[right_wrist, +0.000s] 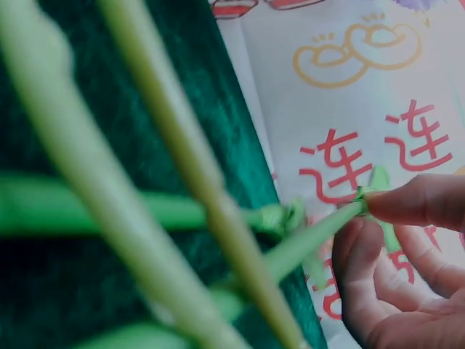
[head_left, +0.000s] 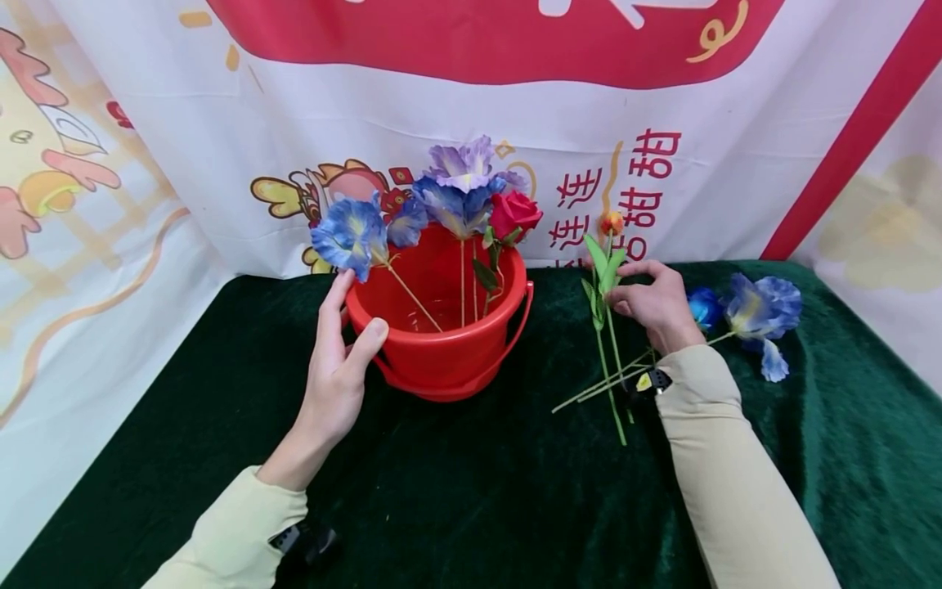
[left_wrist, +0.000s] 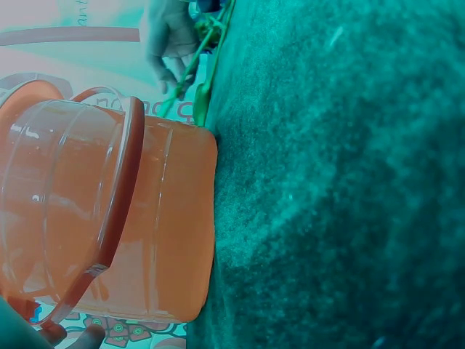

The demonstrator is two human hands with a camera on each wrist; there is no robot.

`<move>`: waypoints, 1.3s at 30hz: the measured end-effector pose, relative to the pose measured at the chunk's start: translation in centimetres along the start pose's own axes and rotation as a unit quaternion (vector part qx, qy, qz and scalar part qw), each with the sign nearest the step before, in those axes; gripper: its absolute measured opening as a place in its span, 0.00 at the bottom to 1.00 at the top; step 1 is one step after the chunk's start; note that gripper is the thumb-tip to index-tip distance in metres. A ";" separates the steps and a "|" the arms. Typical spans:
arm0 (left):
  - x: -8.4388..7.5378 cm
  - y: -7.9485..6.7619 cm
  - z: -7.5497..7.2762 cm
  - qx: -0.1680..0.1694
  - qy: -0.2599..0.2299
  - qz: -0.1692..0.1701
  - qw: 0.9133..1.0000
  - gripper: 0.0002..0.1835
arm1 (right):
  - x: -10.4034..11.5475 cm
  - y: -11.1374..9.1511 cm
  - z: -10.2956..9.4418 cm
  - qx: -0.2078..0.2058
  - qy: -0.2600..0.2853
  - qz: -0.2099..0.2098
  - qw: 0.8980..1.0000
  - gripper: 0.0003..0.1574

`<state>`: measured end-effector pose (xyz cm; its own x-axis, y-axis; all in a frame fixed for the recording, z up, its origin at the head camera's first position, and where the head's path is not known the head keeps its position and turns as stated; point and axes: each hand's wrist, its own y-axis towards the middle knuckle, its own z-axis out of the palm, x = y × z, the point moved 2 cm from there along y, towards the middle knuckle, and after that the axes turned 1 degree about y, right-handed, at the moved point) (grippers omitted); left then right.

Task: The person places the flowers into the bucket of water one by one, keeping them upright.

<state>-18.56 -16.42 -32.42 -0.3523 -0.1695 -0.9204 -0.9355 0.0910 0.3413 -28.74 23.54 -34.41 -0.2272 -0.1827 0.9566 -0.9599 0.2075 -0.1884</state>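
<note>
A red bucket (head_left: 445, 360) holds artificial flowers: a blue iris (head_left: 349, 237) leaning left, blue and lilac irises (head_left: 459, 180) at the back, and a red rose (head_left: 513, 214). My left hand (head_left: 331, 372) touches the bucket's left side, with straight fingers and the thumb tip at the front rim. To the bucket's right, my right hand (head_left: 651, 303) pinches the green stem of an orange tulip (head_left: 611, 222) between thumb and finger. In the right wrist view, the pinched stem (right_wrist: 312, 240) runs up to the fingertips. Another leafy green stem (head_left: 594, 307) stands alongside it.
Under the right wrist lie stems (head_left: 589, 394) of further flowers, crossing the tulip stems. Their blooms, a blue iris (head_left: 761, 315) and a darker blue flower (head_left: 704, 308), rest at the right. Behind the dark green cloth (head_left: 456, 491) hangs a printed white backdrop (head_left: 353, 106).
</note>
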 end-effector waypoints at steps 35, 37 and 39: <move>-0.2 -0.1 0.0 -0.002 0.008 -0.011 1.000 0.38 | 5.8 -3.3 1.4 -0.058 0.412 -0.123 0.901 0.27; -0.2 -0.1 0.0 -0.002 0.007 -0.010 1.000 0.38 | 6.4 -3.7 1.4 -0.058 0.428 -0.115 0.894 0.27; -0.2 -0.1 0.0 -0.002 0.006 -0.010 1.000 0.38 | 6.8 -4.0 1.5 -0.059 0.445 -0.108 0.887 0.27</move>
<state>-18.35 -16.44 -32.24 -0.3342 -0.1835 -0.9244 -0.9423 0.0836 0.3241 -26.66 20.05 -27.44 0.2298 0.5890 0.7748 -0.9296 0.3685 -0.0044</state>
